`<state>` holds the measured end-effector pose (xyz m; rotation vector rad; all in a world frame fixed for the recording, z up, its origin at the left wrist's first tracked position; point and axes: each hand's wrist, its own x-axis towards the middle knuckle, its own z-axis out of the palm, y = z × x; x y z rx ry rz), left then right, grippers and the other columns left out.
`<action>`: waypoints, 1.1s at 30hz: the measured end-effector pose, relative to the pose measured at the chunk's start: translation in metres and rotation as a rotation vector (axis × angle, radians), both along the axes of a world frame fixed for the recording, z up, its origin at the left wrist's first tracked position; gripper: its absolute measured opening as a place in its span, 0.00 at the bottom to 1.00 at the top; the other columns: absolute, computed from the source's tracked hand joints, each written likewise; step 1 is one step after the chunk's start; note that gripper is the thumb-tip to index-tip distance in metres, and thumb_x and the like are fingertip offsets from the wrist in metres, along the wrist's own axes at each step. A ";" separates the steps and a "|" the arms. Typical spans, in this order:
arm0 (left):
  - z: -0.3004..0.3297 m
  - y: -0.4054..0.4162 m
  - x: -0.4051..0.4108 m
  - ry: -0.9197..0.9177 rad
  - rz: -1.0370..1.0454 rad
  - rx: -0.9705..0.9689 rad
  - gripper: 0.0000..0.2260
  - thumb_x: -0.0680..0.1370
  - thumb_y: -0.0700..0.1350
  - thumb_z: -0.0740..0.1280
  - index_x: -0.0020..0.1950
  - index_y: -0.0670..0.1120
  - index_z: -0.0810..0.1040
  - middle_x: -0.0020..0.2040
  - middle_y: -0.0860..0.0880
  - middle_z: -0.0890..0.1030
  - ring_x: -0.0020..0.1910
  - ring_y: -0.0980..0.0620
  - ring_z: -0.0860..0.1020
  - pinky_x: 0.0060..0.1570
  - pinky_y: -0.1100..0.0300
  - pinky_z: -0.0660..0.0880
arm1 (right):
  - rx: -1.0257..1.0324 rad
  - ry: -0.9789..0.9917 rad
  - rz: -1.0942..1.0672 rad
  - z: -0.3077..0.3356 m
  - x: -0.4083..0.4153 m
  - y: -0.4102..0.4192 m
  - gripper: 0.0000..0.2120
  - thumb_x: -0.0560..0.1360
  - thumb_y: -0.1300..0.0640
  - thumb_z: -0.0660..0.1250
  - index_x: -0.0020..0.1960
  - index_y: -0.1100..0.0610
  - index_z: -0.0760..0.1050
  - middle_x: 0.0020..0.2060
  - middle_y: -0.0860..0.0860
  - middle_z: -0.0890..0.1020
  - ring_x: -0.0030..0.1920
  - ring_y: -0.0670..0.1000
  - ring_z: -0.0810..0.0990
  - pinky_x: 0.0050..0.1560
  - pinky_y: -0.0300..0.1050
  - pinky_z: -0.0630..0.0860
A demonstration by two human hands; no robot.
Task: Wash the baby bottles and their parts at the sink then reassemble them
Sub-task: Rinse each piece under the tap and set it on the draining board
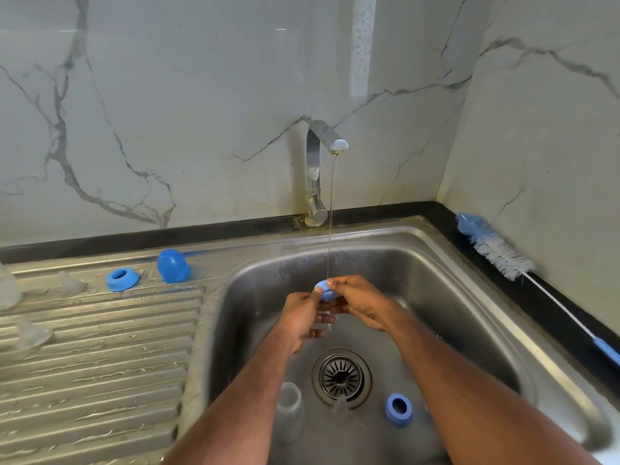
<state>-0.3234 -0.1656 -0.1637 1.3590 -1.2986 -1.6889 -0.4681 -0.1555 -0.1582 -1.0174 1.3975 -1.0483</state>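
Hands: the left hand (303, 317) and right hand (360, 302) together pinch a small blue cap (324, 290) under the thin stream from the faucet (317, 169), over the sink (469, 297).
Blue rings: two, one (122, 279) on the drainboard (100, 364), one (398, 409) in the basin.
Blue caps: two, counting the dome (173, 265) on the drainboard.
Clear bottle: one (289, 411), in the basin.
Clear nipples: blurred, uncountable.
Brush: one (496, 250), by the wall.

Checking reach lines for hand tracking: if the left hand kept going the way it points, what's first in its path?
The left hand points up-right at the small blue rounded bottle cap it pinches together with the right hand, so the cap and right fingers come first. Beyond those, probably the steel sink's back wall; depth is unclear.
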 end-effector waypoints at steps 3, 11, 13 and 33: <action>-0.001 -0.001 0.001 -0.095 -0.069 0.007 0.18 0.85 0.56 0.58 0.55 0.47 0.83 0.45 0.49 0.87 0.42 0.51 0.83 0.37 0.58 0.75 | 0.003 0.029 0.017 -0.002 0.003 0.002 0.11 0.84 0.58 0.62 0.55 0.58 0.83 0.42 0.53 0.84 0.44 0.49 0.82 0.48 0.44 0.81; -0.005 -0.002 0.007 -0.624 -0.235 -0.379 0.11 0.80 0.46 0.65 0.49 0.41 0.85 0.47 0.43 0.85 0.47 0.45 0.83 0.38 0.60 0.71 | -0.106 0.426 -0.135 -0.001 -0.004 0.000 0.19 0.69 0.67 0.78 0.58 0.57 0.79 0.50 0.53 0.83 0.52 0.52 0.83 0.51 0.43 0.81; 0.001 0.002 0.015 -0.655 -0.192 -0.467 0.07 0.78 0.42 0.68 0.46 0.43 0.86 0.45 0.45 0.85 0.49 0.48 0.83 0.41 0.63 0.71 | -0.112 0.694 -0.052 0.002 -0.002 0.008 0.19 0.67 0.65 0.78 0.56 0.54 0.82 0.50 0.51 0.84 0.50 0.48 0.82 0.49 0.37 0.77; 0.094 0.058 0.247 -0.706 0.045 -0.720 0.08 0.76 0.42 0.74 0.38 0.42 0.82 0.35 0.51 0.82 0.32 0.63 0.77 0.36 0.70 0.71 | -0.457 0.890 0.199 0.073 0.120 0.040 0.12 0.71 0.52 0.76 0.54 0.49 0.83 0.47 0.44 0.84 0.49 0.46 0.82 0.51 0.41 0.77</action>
